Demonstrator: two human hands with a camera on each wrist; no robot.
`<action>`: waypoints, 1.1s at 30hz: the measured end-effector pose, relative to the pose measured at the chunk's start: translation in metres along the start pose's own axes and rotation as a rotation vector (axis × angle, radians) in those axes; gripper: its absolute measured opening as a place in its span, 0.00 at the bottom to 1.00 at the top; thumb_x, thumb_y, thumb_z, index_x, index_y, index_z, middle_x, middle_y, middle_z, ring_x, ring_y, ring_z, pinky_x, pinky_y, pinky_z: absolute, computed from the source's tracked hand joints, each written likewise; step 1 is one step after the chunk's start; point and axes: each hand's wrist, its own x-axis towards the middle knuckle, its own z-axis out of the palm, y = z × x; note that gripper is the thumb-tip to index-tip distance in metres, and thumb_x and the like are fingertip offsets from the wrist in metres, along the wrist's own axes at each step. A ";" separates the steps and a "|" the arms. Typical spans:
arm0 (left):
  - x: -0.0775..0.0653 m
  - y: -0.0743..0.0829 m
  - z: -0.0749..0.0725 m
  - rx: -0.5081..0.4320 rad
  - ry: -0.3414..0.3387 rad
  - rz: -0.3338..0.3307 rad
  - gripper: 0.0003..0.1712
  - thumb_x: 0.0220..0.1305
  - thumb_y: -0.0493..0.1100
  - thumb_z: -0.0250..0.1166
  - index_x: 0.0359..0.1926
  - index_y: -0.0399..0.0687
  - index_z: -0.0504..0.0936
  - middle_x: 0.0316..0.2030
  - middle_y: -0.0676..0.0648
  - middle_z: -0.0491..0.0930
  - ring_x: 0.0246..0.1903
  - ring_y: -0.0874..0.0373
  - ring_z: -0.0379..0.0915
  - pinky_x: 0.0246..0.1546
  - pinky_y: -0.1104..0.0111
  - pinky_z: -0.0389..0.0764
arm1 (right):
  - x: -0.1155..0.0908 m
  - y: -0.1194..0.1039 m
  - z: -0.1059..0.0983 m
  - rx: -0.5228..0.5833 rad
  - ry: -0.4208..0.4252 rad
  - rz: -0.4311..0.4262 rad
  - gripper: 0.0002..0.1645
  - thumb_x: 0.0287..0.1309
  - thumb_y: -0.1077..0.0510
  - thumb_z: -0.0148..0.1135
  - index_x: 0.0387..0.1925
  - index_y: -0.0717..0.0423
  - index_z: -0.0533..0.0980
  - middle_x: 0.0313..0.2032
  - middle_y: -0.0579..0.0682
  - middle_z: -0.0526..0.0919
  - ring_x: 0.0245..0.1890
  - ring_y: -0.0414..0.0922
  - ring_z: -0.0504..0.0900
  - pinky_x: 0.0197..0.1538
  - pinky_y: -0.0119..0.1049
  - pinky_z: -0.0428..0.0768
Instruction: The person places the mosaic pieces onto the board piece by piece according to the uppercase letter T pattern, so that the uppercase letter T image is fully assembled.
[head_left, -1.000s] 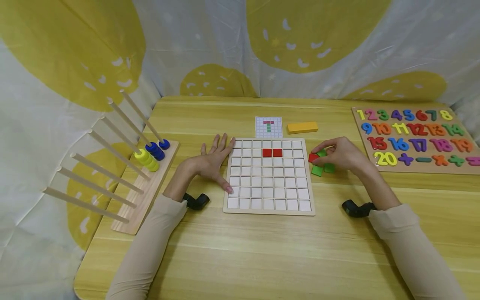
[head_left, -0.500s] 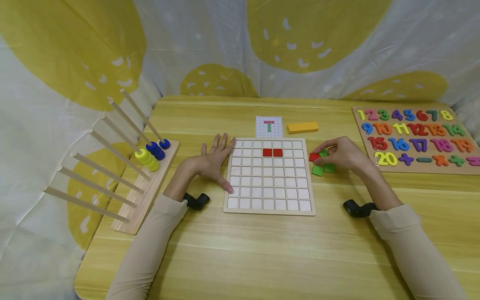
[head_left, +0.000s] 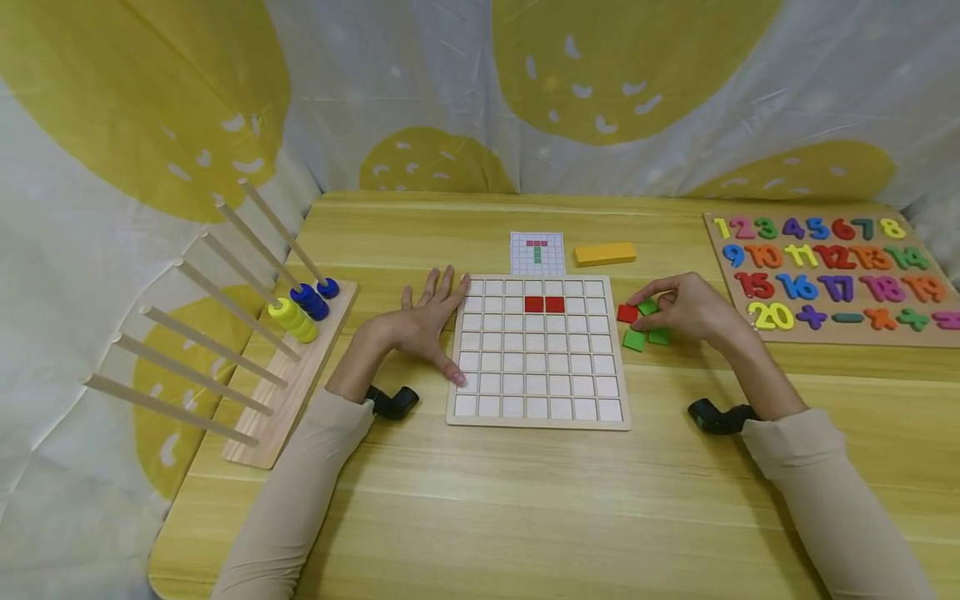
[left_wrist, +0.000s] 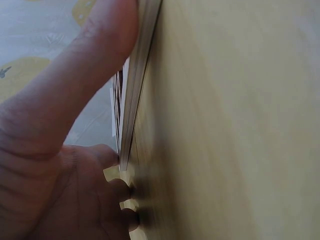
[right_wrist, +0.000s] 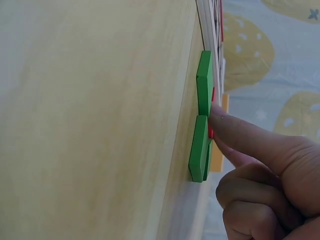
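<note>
- Red tile (head_left: 627, 314) is lying on the table (head_left: 525, 508), just off the right side of the grid board (head_left: 540, 424), and the right hand (head_left: 693, 310) is pinching it: thumb and forefinger are meeting at its edges, the other fingers curling in toward the palm!
- Green tiles (head_left: 633, 340) are crowding that spot, three of them showing under and beside the fingers.
- Across the way, the left hand (head_left: 422, 326) is lying with fingers straight and spread wide; its thumb is resting on the board's left edge, its forefinger touching near the far left corner.
- Two red squares (head_left: 534, 305) are sitting side by side on the board, second row from the far edge.
- Just beyond, a card (head_left: 517, 265) is showing a T, red bar, green stem, and a yellow block (head_left: 604, 255) is lying right beside it.
- Out right, a number puzzle (head_left: 840, 339) is displaying bright numerals.
- Far left, a peg rack (head_left: 300, 377) is holding blue and yellow rings.
</note>
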 end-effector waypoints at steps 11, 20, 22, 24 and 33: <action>0.000 -0.001 0.000 -0.006 -0.004 -0.001 0.91 0.40 0.67 0.84 0.82 0.54 0.20 0.78 0.40 0.08 0.78 0.43 0.00 0.74 0.34 0.16 | 0.001 -0.002 -0.002 -0.026 0.015 -0.039 0.21 0.62 0.54 0.74 0.53 0.61 0.83 0.17 0.44 0.57 0.20 0.42 0.57 0.25 0.37 0.58; 0.000 -0.001 0.000 -0.005 -0.002 0.003 0.92 0.40 0.66 0.84 0.82 0.52 0.20 0.79 0.39 0.09 0.78 0.41 0.01 0.73 0.33 0.16 | 0.010 -0.031 0.004 0.058 0.013 -0.127 0.18 0.62 0.55 0.74 0.51 0.59 0.86 0.17 0.43 0.52 0.19 0.40 0.51 0.26 0.37 0.57; 0.000 0.000 0.000 -0.005 0.000 0.004 0.92 0.40 0.66 0.84 0.82 0.52 0.20 0.79 0.39 0.09 0.78 0.41 0.01 0.73 0.33 0.16 | 0.014 -0.042 0.009 0.070 0.008 -0.133 0.17 0.61 0.56 0.75 0.49 0.58 0.87 0.16 0.43 0.51 0.19 0.41 0.51 0.26 0.37 0.56; 0.001 0.000 0.000 -0.004 0.001 0.003 0.92 0.40 0.66 0.84 0.82 0.53 0.20 0.79 0.39 0.09 0.78 0.41 0.01 0.73 0.33 0.16 | 0.019 -0.052 0.015 0.068 0.003 -0.143 0.17 0.59 0.56 0.76 0.49 0.57 0.87 0.16 0.43 0.51 0.19 0.41 0.50 0.26 0.36 0.54; 0.000 0.001 0.000 -0.004 -0.002 -0.009 0.92 0.40 0.66 0.84 0.81 0.54 0.20 0.78 0.40 0.08 0.78 0.43 0.01 0.73 0.34 0.15 | 0.041 -0.093 0.041 0.109 -0.064 -0.146 0.18 0.55 0.57 0.79 0.48 0.55 0.88 0.17 0.42 0.49 0.21 0.41 0.49 0.29 0.34 0.53</action>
